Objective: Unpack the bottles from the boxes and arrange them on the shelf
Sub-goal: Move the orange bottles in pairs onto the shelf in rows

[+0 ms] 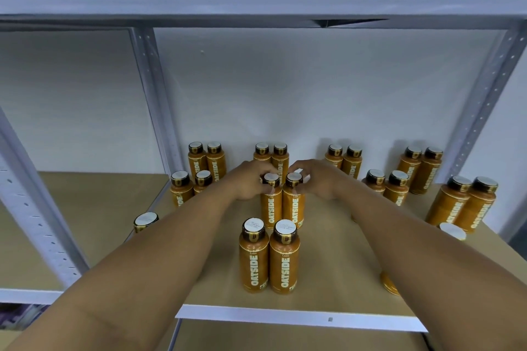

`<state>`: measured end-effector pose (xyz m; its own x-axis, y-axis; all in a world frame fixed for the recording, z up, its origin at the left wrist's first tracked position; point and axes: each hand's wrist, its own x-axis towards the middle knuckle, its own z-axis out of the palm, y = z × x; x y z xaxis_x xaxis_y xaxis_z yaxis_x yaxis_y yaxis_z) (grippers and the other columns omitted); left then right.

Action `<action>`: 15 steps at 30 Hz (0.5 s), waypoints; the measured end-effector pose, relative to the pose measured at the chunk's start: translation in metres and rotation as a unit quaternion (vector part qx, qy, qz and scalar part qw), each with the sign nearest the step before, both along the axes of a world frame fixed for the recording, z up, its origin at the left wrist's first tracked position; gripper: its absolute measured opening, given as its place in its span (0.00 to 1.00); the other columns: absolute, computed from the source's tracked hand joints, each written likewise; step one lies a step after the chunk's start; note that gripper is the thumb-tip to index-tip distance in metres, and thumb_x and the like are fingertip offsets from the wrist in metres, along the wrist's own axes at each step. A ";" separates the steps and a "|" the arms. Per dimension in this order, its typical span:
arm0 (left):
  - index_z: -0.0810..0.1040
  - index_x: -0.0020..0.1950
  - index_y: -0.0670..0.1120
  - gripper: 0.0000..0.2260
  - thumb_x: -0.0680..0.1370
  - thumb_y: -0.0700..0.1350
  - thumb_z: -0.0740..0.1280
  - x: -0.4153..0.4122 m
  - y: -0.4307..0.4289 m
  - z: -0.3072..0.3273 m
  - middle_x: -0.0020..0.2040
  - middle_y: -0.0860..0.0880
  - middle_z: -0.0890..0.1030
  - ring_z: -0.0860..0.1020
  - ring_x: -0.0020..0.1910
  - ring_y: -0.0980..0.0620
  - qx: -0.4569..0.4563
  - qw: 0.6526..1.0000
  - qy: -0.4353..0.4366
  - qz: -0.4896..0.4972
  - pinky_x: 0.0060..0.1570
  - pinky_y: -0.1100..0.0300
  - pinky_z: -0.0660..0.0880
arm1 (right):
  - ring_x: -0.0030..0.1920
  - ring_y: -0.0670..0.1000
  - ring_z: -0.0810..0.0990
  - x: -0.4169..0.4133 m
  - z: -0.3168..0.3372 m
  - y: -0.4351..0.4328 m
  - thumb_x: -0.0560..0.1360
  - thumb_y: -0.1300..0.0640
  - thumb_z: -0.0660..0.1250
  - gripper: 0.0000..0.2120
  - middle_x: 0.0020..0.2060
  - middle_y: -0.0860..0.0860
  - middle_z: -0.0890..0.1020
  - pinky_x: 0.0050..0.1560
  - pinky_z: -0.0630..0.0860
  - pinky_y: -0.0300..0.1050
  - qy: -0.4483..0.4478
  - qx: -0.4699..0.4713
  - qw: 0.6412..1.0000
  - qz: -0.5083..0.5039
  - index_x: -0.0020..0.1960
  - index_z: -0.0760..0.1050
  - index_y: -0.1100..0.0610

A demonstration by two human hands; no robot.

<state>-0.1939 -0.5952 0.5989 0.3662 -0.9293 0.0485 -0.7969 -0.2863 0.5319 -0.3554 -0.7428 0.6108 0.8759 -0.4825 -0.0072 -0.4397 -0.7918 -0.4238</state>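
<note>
The left hand [247,181], fingers curled, is pinching the cap of a tall orange plastic bottle [271,208]; the right hand [320,179] is pinching the touching twin bottle [293,208] on the brown shelf [336,251].

Orange bottles [422,168] lettered OATSIDE, with dark collars and white cap tops, stand upright in touching pairs across the brown shelf [342,273], the rows running back to the wall. In the centre, the left middle bottle [271,208] and right middle bottle [293,208] stand side by side, their caps pinched by the left hand [248,182] and right hand [320,179]. The front pair [254,262] stands just before them.
</note>
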 end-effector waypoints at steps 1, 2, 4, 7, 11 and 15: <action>0.75 0.70 0.53 0.21 0.78 0.46 0.74 0.000 0.002 0.001 0.69 0.49 0.77 0.76 0.66 0.46 0.002 1.000 0.000 0.000 0.62 0.50 0.74 | 0.61 0.54 0.79 0.001 0.000 0.001 0.75 0.49 0.76 0.26 0.66 0.52 0.80 0.52 0.75 0.45 -0.002 0.001 1.000 0.001 0.71 0.73 0.46; 0.76 0.70 0.52 0.21 0.78 0.45 0.74 0.000 0.004 0.002 0.69 0.49 0.78 0.76 0.66 0.46 0.003 1.000 -0.001 -0.001 0.62 0.50 0.74 | 0.61 0.54 0.78 0.002 0.000 0.003 0.75 0.49 0.76 0.26 0.66 0.52 0.80 0.53 0.76 0.46 -0.003 0.001 1.000 0.002 0.70 0.73 0.46; 0.75 0.71 0.51 0.22 0.78 0.45 0.74 0.001 0.008 0.003 0.70 0.48 0.77 0.76 0.67 0.46 0.007 1.000 0.000 -0.001 0.62 0.50 0.74 | 0.61 0.54 0.78 0.004 0.000 0.006 0.75 0.49 0.76 0.26 0.65 0.52 0.80 0.57 0.77 0.49 -0.004 -0.005 1.000 0.003 0.70 0.73 0.46; 0.75 0.71 0.52 0.22 0.78 0.45 0.74 0.004 0.012 0.004 0.70 0.49 0.77 0.77 0.66 0.46 0.012 1.000 -0.001 0.006 0.61 0.51 0.75 | 0.60 0.53 0.78 0.007 -0.001 0.010 0.74 0.48 0.77 0.26 0.65 0.52 0.80 0.57 0.77 0.49 -0.009 0.002 1.000 0.000 0.70 0.73 0.45; 0.75 0.71 0.52 0.21 0.78 0.45 0.74 0.005 0.017 0.005 0.71 0.47 0.76 0.76 0.68 0.45 0.015 1.000 -0.005 0.005 0.61 0.51 0.75 | 0.59 0.54 0.78 0.010 -0.001 0.014 0.74 0.48 0.76 0.25 0.63 0.53 0.81 0.57 0.77 0.49 -0.004 -0.005 1.000 0.006 0.69 0.73 0.44; 0.74 0.72 0.52 0.22 0.79 0.45 0.73 0.005 0.019 0.006 0.72 0.46 0.75 0.75 0.67 0.45 0.019 1.000 -0.010 0.007 0.58 0.54 0.73 | 0.59 0.54 0.79 0.011 0.000 0.018 0.74 0.48 0.76 0.25 0.63 0.53 0.81 0.59 0.79 0.51 -0.005 -0.002 1.000 0.008 0.69 0.74 0.45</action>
<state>-0.1886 -0.5760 0.6052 0.3789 -0.9252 0.0197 -0.8026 -0.3179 0.5047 -0.3444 -0.7251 0.6112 0.8837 -0.4680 0.0027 -0.4226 -0.8004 -0.4252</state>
